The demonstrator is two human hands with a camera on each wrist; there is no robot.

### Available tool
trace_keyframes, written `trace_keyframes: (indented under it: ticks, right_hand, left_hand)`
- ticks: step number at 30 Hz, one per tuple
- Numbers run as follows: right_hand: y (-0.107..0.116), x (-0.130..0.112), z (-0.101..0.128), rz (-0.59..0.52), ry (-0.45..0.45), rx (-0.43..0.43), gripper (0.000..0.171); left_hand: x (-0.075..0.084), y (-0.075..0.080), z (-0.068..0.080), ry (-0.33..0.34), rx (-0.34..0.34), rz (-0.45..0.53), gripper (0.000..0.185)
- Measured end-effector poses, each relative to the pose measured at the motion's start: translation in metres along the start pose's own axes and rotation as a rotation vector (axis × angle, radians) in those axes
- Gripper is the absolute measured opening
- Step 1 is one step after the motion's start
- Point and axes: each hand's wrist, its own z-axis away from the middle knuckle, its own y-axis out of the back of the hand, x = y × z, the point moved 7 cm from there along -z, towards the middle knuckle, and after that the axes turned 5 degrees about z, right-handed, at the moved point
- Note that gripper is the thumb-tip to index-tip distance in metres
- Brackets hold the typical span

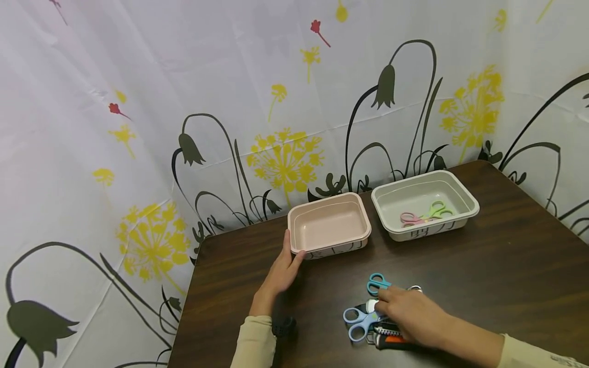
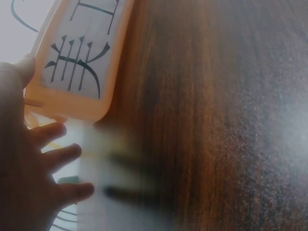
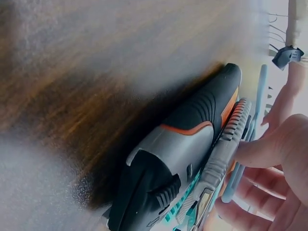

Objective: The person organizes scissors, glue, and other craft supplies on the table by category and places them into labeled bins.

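My left hand (image 1: pixel 280 273) is at the left end of a pink bin (image 1: pixel 329 227), its thumb by the front corner and its fingers along the side. In the left wrist view the other fingers (image 2: pixel 62 156) are spread beside the bin's labelled face. My right hand (image 1: pixel 411 312) is over a pile of cutting tools, thumb and fingers around its edge; what it grips, if anything, I cannot tell. Light-blue scissors (image 1: pixel 361 322) and teal scissors (image 1: pixel 377 283) poke out beside it. A grey utility knife (image 3: pixel 216 163) and a black-and-silver cutter with orange trim (image 3: pixel 185 144) lie there too.
A pale grey-green bin (image 1: pixel 425 181) stands right of the pink one, with pink scissors (image 1: pixel 411 220) and green scissors (image 1: pixel 437 209) inside. Both bins carry dark lettering on their front faces. Behind the brown table (image 1: pixel 520 245) hangs a flower-printed curtain (image 1: pixel 257 66).
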Motion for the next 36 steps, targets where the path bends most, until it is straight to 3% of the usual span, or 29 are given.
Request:
trace_keyframes:
  ticks: [6, 16, 24, 32, 36]
  right_hand:
    - [0.004, -0.003, 0.002, -0.009, 0.032, 0.043, 0.037]
    - [0.029, 0.009, 0.007, -0.067, 0.055, 0.222, 0.028]
    - [0.046, 0.052, 0.009, -0.105, -0.027, 0.218, 0.036]
    - [0.079, 0.112, 0.018, -0.015, -0.121, 0.37, 0.042]
    - [0.09, 0.143, 0.023, 0.017, -0.195, 0.399, 0.043]
  left_hand:
    - [0.0, 0.0, 0.0, 0.002, 0.0, 0.004, 0.082]
    - [0.001, 0.001, 0.001, -0.009, 0.003, -0.002, 0.081]
    - [0.002, 0.0, -0.001, 0.005, -0.004, 0.008, 0.082]
    - [-0.001, -0.001, -0.001, 0.007, -0.011, 0.007, 0.081]
    - [0.0, 0.0, -0.001, -0.001, -0.008, 0.01, 0.082]
